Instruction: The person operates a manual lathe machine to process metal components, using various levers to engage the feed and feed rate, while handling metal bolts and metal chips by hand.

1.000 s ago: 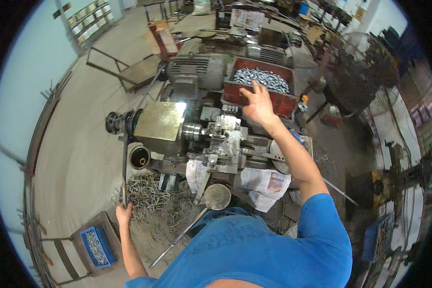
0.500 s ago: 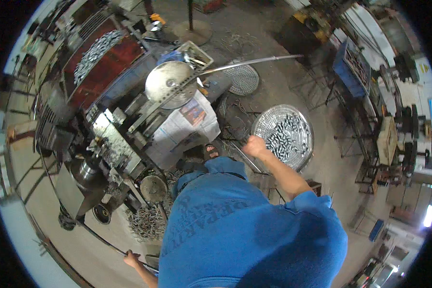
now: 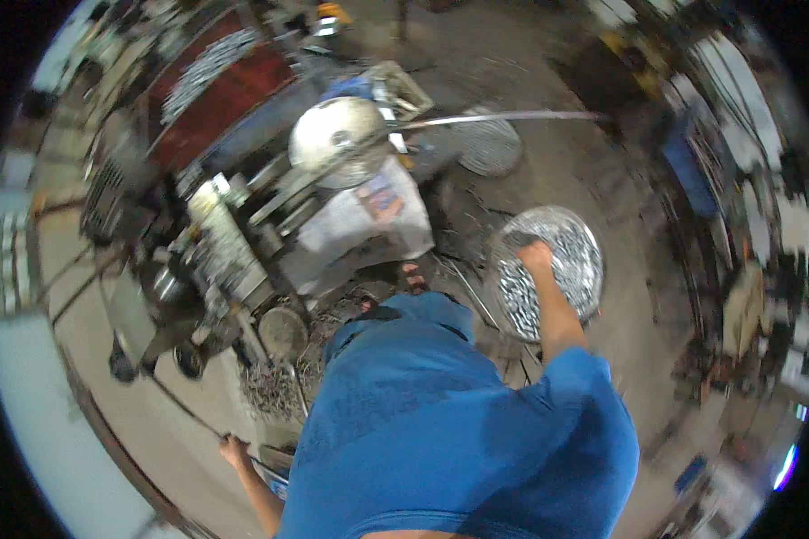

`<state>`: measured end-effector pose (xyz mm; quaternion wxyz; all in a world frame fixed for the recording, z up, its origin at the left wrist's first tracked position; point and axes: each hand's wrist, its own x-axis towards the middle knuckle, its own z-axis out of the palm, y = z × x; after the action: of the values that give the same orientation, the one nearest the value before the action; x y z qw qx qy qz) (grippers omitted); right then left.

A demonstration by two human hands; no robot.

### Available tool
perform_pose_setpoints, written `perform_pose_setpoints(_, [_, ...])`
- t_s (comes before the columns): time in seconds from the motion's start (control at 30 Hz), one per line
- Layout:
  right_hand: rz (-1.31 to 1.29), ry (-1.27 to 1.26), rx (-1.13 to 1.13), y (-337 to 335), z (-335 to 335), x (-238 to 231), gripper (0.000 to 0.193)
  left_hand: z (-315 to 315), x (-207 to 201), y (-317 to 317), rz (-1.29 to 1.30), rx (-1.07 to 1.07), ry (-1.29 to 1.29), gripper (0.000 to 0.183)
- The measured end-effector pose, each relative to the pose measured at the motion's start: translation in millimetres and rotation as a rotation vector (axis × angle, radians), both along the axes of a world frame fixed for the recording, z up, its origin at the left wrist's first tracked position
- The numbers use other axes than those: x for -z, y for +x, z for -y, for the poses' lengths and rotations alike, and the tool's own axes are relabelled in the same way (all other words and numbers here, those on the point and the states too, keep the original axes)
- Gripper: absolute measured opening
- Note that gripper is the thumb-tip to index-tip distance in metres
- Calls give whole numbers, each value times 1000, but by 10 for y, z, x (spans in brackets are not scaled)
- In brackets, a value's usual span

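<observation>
My left hand (image 3: pixel 234 449), low on the left, is closed around a long thin dark rod (image 3: pixel 182 410) that runs up toward the machine. Above the left part of a round perforated metal tray (image 3: pixel 597 269) is my right hand (image 3: pixel 537 256), its fingers curled closed. A small dark shape shows by those fingers, too blurred to name. Many small shiny cylindrical metal parts (image 3: pixel 577 260) lie in the tray. To the left stands the machine (image 3: pixel 234 238), with a large pale metal disc (image 3: pixel 319 135) above a sheet of printed paper (image 3: pixel 351 225).
A red bin (image 3: pixel 202 117) of metal pieces sits far left. Metal scraps (image 3: pixel 274 391) lie on the floor by my legs. A second round tray (image 3: pixel 487 145) and a pale crate (image 3: pixel 404 90) are farther off. A long bar (image 3: pixel 512 117) sticks out rightward. A blue bin (image 3: pixel 689 162) stands right.
My right hand has moved from the tray's left edge to over the parts. My left hand stays on the rod. The whole view has shifted and blurred.
</observation>
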<state>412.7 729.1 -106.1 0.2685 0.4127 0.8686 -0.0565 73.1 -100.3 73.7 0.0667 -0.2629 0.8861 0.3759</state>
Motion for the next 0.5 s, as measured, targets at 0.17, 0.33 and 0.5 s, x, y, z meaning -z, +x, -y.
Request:
perform_pose_setpoints(0.17, [19, 79, 57, 198, -159, 281, 32, -282, -201, 64, -80, 20, -22, 20])
perform_pose_setpoints(0.33, [-138, 33, 427, -137, 99, -401, 37, -177, -41, 122, -59, -79, -80, 23])
perform_pose_setpoints(0.5, [-152, 66, 40, -70, -24, -483, 27, -104, -154, 108, 174, -18, -134, 25])
